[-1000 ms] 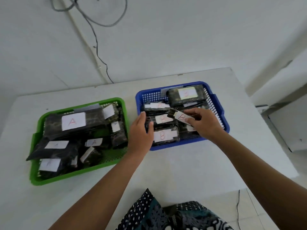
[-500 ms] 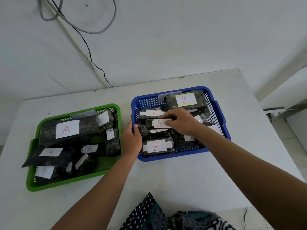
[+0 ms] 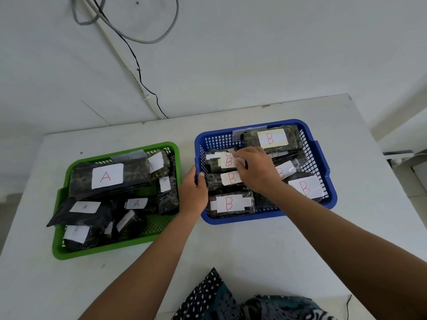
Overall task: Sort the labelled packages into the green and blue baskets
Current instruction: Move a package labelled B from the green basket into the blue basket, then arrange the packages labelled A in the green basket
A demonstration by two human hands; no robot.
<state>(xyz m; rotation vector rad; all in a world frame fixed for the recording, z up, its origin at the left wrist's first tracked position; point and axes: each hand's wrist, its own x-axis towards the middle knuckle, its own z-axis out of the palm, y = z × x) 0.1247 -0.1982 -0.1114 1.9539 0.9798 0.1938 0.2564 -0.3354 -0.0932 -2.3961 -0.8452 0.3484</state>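
A green basket point(image 3: 60, 252) on the left holds several dark packages with white labels marked A point(image 3: 107, 176). A blue basket point(image 3: 322, 144) on the right holds several dark packages marked B. My left hand point(image 3: 193, 192) grips the blue basket's left rim, thumb over the edge. My right hand point(image 3: 256, 169) is inside the blue basket and pinches a small dark package labelled B point(image 3: 225, 161) that lies on the pile near the back left. Other B packages point(image 3: 228, 203) lie in front of and behind it.
Both baskets stand on a white table point(image 3: 231, 245) against a white wall. A grey cable point(image 3: 129, 38) and a thin black wire hang on the wall behind. Patterned dark cloth point(image 3: 221, 301) shows at the table's near edge.
My right hand carried the small B package from the basket's middle to the back left pile. My left hand moved onto the blue basket's left rim.
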